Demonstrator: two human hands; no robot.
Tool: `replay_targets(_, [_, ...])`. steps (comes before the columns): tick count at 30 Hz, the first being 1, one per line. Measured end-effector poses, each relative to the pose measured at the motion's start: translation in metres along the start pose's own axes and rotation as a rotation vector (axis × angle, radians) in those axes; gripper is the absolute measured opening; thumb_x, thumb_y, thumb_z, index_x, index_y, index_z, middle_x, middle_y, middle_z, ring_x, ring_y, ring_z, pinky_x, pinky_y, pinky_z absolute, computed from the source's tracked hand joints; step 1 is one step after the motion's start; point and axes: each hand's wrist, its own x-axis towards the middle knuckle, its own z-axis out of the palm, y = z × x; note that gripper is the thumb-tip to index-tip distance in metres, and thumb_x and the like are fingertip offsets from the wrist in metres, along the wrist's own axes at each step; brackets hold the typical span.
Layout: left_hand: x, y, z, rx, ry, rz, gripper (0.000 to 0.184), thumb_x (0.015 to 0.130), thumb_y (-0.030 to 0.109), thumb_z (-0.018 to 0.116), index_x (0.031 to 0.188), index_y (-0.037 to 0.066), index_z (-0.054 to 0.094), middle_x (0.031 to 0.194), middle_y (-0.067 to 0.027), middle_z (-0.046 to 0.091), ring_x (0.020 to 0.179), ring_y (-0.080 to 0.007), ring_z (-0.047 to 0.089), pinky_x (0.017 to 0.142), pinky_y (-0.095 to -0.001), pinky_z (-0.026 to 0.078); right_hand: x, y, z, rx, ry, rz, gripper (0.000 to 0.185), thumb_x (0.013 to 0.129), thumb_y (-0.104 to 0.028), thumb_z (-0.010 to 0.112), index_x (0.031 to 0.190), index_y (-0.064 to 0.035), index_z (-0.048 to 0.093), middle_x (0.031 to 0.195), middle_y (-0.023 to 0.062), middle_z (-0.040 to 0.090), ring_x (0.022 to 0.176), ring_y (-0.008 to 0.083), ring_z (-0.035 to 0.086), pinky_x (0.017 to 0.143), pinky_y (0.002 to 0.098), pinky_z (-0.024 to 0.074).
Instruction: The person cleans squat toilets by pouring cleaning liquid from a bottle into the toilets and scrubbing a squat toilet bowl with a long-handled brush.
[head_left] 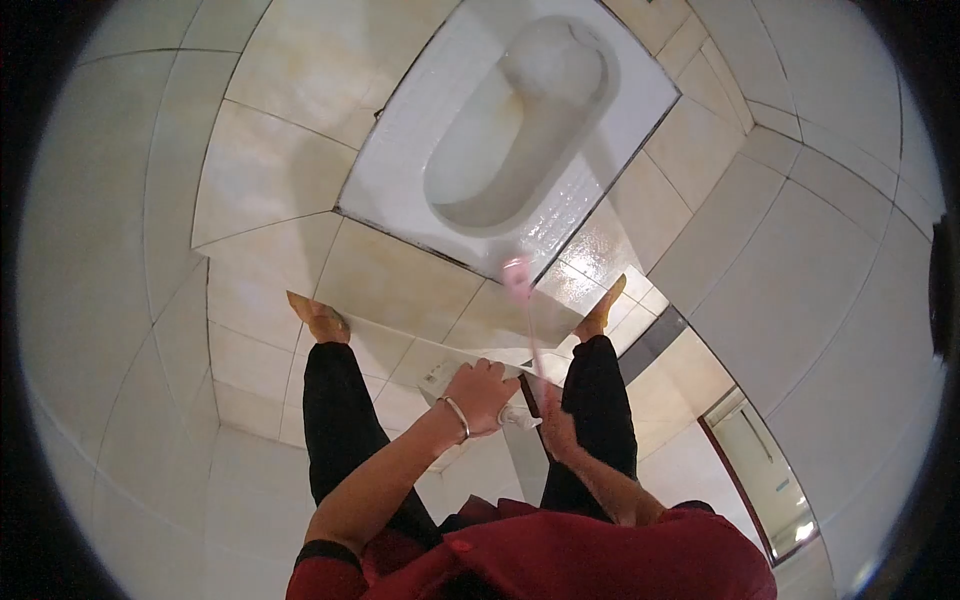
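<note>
My left hand [482, 396], a bracelet at its wrist, is closed around a white bottle [436, 379]. The bottle is largely hidden by the hand, and a white nozzle-like end [519, 416] sticks out on the right side. My right hand [557, 428] grips the lower end of a long, thin pink toilet brush [516, 276]. The brush points away from me, its slightly blurred head over the near edge of the white squat toilet [405, 150]. Water drops glisten on the toilet's ribbed right side.
Beige floor tiles [265, 175] surround the toilet, with a wet, shiny patch [597, 250] at its right. My bare feet [322, 318] stand apart on the near side. Tiled walls [820, 250] close in on both sides. A doorway-like opening [745, 450] lies at the lower right.
</note>
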Motion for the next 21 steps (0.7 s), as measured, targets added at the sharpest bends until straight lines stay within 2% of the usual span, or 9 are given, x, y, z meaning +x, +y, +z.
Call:
replay_targets(1, [0.000,0.000,0.001,0.000,0.001,-0.003,0.041,0.057,0.029,0.067,0.091,0.010,0.055,0.087,-0.0121,0.051,0.086,-0.0283,0.051,0.069,-0.0401,0.045,-0.006,-0.020,-0.005,-0.093,-0.161,0.030,0.044,0.088,-0.012,0.035,0.131,-0.0103,0.025,0.109,0.0164,0.046,0.095,0.0260,0.046,0.079,0.0331,0.0322])
replay_targets(4, [-0.003,0.000,0.000,-0.065,0.060,0.003,0.041,0.056,0.027,0.068,0.091,0.010,0.055,0.088,-0.0121,0.051,0.086,-0.0281,0.051,0.069,-0.0402,0.045,0.024,-0.102,-0.036,-0.460,-0.426,0.121,0.042,0.088,-0.011,0.037,0.128,-0.0008,0.029,0.104,0.0129,0.055,0.087,0.0215,0.057,0.069,0.0285,0.0467])
replay_targets(8, [-0.002,-0.001,0.000,-0.001,0.060,-0.002,0.043,0.054,0.024,0.070,0.092,0.010,0.054,0.089,-0.0119,0.051,0.086,-0.0276,0.052,0.069,-0.0394,0.044,0.039,-0.072,-0.027,-0.600,-0.354,-0.046,0.048,0.086,-0.014,0.040,0.131,-0.0069,0.024,0.091,0.0121,0.059,0.069,0.0241,0.059,0.049,0.0330,0.0463])
replay_targets(9, [-0.002,-0.001,0.002,0.010,0.039,-0.014,0.045,0.053,0.024,0.070,0.093,0.010,0.054,0.089,-0.0119,0.051,0.085,-0.0274,0.052,0.069,-0.0389,0.044,0.029,-0.061,-0.027,-0.512,-0.220,-0.411,0.050,0.086,-0.014,0.041,0.132,-0.0090,0.022,0.084,0.0128,0.059,0.063,0.0268,0.058,0.046,0.0356,0.0454])
replay_targets(11, [-0.005,0.002,-0.005,-0.004,0.043,-0.001,0.046,0.053,0.024,0.071,0.093,0.010,0.053,0.089,-0.0119,0.051,0.086,-0.0273,0.052,0.069,-0.0388,0.044,0.021,-0.040,-0.019,-0.499,-0.168,-0.527,0.056,0.085,-0.015,0.042,0.135,-0.0141,0.015,0.066,0.0129,0.059,0.050,0.0299,0.056,0.044,0.0398,0.0449])
replay_targets(14, [-0.006,0.001,-0.008,-0.010,0.030,0.013,0.047,0.053,0.026,0.071,0.094,0.010,0.053,0.090,-0.0117,0.051,0.086,-0.0274,0.052,0.068,-0.0388,0.045,0.074,-0.082,-0.012,-0.735,-0.323,-0.328,0.055,0.088,-0.027,0.040,0.135,-0.0256,0.012,0.064,0.0146,0.056,0.052,0.0313,0.057,0.047,0.0429,0.0442])
replay_targets(16, [-0.006,0.000,-0.007,-0.001,0.008,0.015,0.048,0.053,0.027,0.072,0.094,0.010,0.053,0.090,-0.0117,0.051,0.087,-0.0276,0.052,0.068,-0.0390,0.045,0.114,-0.119,-0.005,-0.833,-0.252,-0.525,0.056,0.088,-0.027,0.040,0.135,-0.0274,0.010,0.063,0.0126,0.057,0.051,0.0292,0.057,0.048,0.0428,0.0458])
replay_targets(18, [-0.007,0.001,-0.002,-0.004,0.008,-0.019,0.049,0.054,0.028,0.072,0.095,0.010,0.053,0.091,-0.0116,0.052,0.087,-0.0279,0.052,0.068,-0.0393,0.045,0.140,-0.145,-0.008,-1.064,-0.294,-0.636,0.059,0.086,-0.020,0.041,0.136,-0.0196,0.009,0.063,0.0125,0.058,0.052,0.0270,0.058,0.043,0.0391,0.0452])
replay_targets(21, [-0.007,0.003,-0.006,-0.008,-0.043,-0.027,0.051,0.055,0.029,0.072,0.098,0.010,0.053,0.092,-0.0121,0.051,0.088,-0.0282,0.052,0.069,-0.0392,0.045,0.195,-0.180,-0.036,-0.967,-0.179,-0.592,0.053,0.088,-0.022,0.040,0.135,-0.0195,0.014,0.065,0.0125,0.059,0.052,0.0251,0.058,0.042,0.0378,0.0450])
